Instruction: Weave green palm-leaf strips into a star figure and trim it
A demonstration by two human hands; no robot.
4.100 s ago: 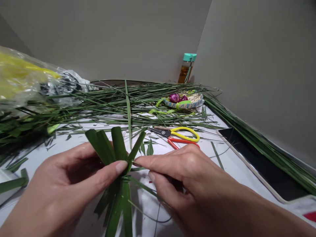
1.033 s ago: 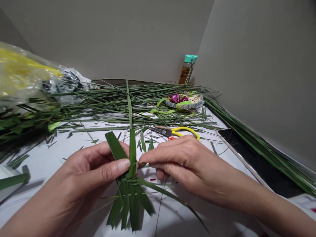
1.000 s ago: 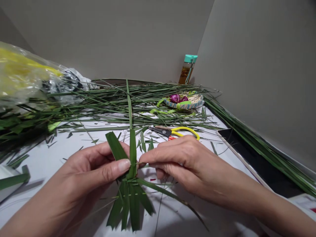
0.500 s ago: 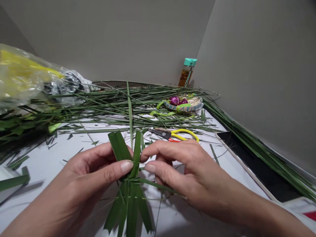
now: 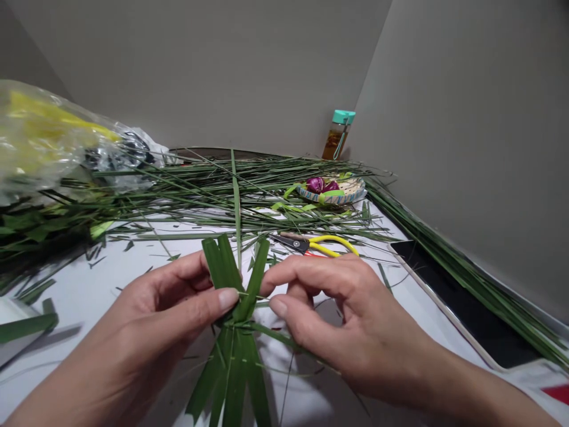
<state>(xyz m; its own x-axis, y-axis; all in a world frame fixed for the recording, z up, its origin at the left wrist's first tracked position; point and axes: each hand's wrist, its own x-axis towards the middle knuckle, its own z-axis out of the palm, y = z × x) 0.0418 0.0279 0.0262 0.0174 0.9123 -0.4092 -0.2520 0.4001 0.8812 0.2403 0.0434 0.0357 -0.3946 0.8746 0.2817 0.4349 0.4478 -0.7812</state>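
Observation:
A bundle of flat green leaf strips (image 5: pixel 237 362), joined near its middle, fans out above and below the joint. My left hand (image 5: pixel 178 308) pinches its upper strips, thumb in front and fingers behind. From the left thumb a thin strand (image 5: pixel 255 296) runs across the upper strips to my right hand (image 5: pixel 324 302), whose thumb and forefinger are closed around its end. A longer narrow leaf passes from the joint under the right hand. The right hand's lower fingers are partly hidden.
Scissors (image 5: pixel 329 243) with yellow and red handles lie behind my right hand. Farther back are piled long leaves (image 5: pixel 200 187), a small woven basket (image 5: pixel 347 196) and a bottle (image 5: pixel 338 135). A plastic bag (image 5: pixel 53 136) is at left, a dark-screened tablet (image 5: pixel 462 308) at right.
The upper strips have spread and tilted to the right, showing another strip at the top left. My right hand has shifted slightly right, with its fingertips farther from the left thumb.

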